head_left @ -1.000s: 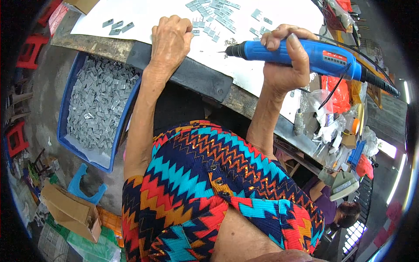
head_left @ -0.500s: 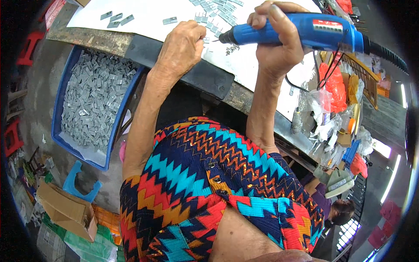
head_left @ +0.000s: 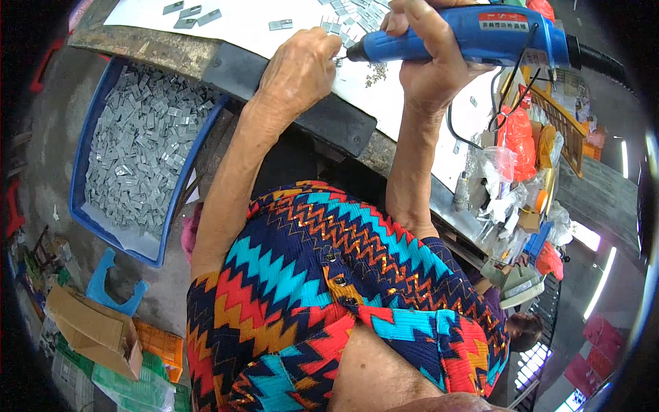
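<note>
Blue tool (head_left: 480, 38), gripped in the right hand (head_left: 434, 65), now has its tip (head_left: 355, 51) close by the left hand (head_left: 298, 69); they were farther apart before. Left fingers (head_left: 329, 45) pinch a grey piece (head_left: 337, 61), mostly hidden, beside the tip.

The head camera, which is the left one of two worn side by side, sits on the person's head and looks steeply down. The patterned shirt (head_left: 322, 233) is very near to the lens and takes much of the lower middle of the frame. The left hand (head_left: 300, 72) and the right hand (head_left: 434, 72) appear in the upper middle. The workbench edge (head_left: 336, 126) runs obliquely from upper left toward lower right. The wide fisheye lens also covers the floor (head_left: 51, 144) at left, with dark, rounded corners.
</note>
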{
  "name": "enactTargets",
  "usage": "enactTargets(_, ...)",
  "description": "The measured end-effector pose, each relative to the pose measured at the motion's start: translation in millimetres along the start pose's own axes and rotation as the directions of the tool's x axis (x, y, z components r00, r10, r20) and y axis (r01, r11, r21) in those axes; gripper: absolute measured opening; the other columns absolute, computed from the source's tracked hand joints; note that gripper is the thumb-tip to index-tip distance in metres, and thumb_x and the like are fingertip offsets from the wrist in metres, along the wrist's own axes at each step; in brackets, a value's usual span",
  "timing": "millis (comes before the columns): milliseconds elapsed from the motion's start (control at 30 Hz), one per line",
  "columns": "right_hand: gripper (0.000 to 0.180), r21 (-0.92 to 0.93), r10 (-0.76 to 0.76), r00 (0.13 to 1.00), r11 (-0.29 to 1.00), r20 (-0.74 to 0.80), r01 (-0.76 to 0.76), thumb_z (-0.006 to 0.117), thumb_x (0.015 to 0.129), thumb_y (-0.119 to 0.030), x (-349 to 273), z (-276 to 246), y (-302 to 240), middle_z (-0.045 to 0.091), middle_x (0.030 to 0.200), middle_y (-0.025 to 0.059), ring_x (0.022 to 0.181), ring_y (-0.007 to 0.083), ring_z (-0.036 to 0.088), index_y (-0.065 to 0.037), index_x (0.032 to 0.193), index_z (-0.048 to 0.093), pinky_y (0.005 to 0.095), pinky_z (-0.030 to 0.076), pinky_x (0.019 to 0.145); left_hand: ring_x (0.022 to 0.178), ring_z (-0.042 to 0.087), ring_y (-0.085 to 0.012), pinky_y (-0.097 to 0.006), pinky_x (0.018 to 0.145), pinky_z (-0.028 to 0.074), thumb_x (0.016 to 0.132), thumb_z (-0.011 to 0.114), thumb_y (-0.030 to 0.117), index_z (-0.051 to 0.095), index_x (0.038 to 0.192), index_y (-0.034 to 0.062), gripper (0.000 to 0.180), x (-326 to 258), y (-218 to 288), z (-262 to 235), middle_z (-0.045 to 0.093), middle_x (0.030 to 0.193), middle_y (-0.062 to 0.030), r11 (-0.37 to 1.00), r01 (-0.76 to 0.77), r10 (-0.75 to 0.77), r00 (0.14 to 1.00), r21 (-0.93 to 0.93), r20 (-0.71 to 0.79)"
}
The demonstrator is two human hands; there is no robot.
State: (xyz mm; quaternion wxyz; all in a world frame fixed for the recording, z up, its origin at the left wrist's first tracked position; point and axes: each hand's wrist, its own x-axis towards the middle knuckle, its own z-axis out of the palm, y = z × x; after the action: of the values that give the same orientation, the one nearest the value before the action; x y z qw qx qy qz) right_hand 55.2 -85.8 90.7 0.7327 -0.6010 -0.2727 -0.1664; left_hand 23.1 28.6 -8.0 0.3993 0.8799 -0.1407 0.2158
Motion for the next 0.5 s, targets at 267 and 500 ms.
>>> enactTargets(267, 0.012, 0.020, 0.017, 1.000, 1.000, -0.008, -0.017, 0.060, 0.072, -0.001, -1.5, 3.8, -1.0, 0.056, 0.067, 0.0089, 0.053, 0.0137, 0.053, 0.002, 0.083, 0.054, 0.0267, 0.046, 0.053, 0.071, 0.057, -0.0262, -0.035, 0.065, 0.047, 0.068, 0.061, -0.004, 0.055, 0.081, 0.0016, 0.015, 0.9, 1.3, 1.1, 0.055, 0.077, -0.0108, 1.000, 0.004, -0.004, 1.000, -0.024, -0.003)
enactTargets(500, 0.012, -0.014, 0.002, 1.000, 1.000, 0.003, -0.002, 0.060, 0.072, 0.000, -2.0, 2.7, 4.9, 0.056, 0.068, 0.0089, 0.053, 0.0140, 0.054, 0.002, 0.082, 0.054, 0.0263, 0.047, 0.052, 0.069, 0.056, -0.0258, -0.035, 0.065, 0.047, 0.068, 0.060, -0.004, 0.055, 0.080, 0.0015, 0.014, -1.1, 0.5, 1.8, 0.055, 0.075, -0.0107, 1.000, 0.005, -0.006, 1.000, -0.026, -0.022)
